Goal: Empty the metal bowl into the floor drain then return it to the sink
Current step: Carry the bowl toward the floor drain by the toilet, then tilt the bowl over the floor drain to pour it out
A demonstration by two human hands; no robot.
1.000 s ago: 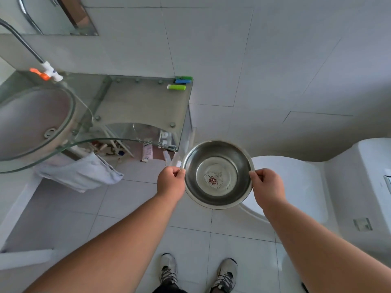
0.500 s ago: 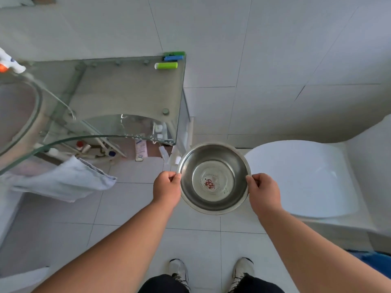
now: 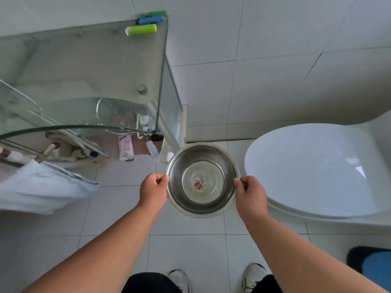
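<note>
At the centre of the frame the metal bowl (image 3: 202,180) is held level above the tiled floor (image 3: 118,210), mouth up, a red mark on its bottom. The left hand (image 3: 154,190) pinches its left rim and the right hand (image 3: 251,195) pinches its right rim. The bowl's right edge is near the closed toilet lid (image 3: 313,168); its upper left edge is just beside the corner of the glass table (image 3: 88,66). Bare floor lies open below, down to the shoes (image 3: 179,280).
</note>
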